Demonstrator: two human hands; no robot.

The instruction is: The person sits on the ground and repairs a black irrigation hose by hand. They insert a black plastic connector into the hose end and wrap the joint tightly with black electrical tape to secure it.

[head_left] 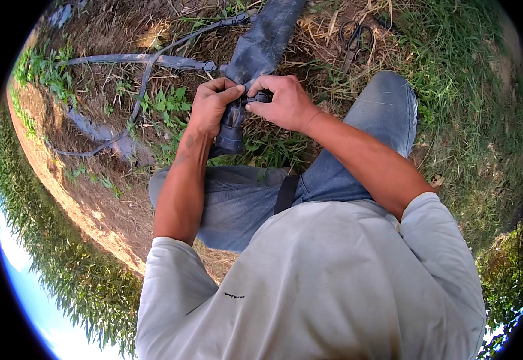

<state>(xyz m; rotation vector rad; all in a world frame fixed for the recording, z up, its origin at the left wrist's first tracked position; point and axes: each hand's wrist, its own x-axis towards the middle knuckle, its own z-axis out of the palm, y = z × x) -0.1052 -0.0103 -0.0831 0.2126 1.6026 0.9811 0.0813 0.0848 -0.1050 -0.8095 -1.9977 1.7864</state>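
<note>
A flat, dark plastic hose [258, 36] runs from the top of the view down to a narrowed, bunched section [228, 135] between my knees. My left hand [216, 99] has its fingers closed on that hose, thumb pressed at the narrow part. My right hand [279, 99] pinches around a small black fitting [258, 97] at the same place, its fingertips close beside my left thumb. The exact joint between fitting and hose is partly hidden by my fingers. My bent legs in jeans [363, 126] are just below and to the right.
Thin grey drip tube [123, 58] with connectors [209, 65] crosses the weedy soil at left, with a looped line [135, 114]. Black-handled scissors [354, 42] lie in dry grass beyond my right knee. Green grass [447, 72] covers the right side; a sunlit dirt strip [81, 204] curves at left.
</note>
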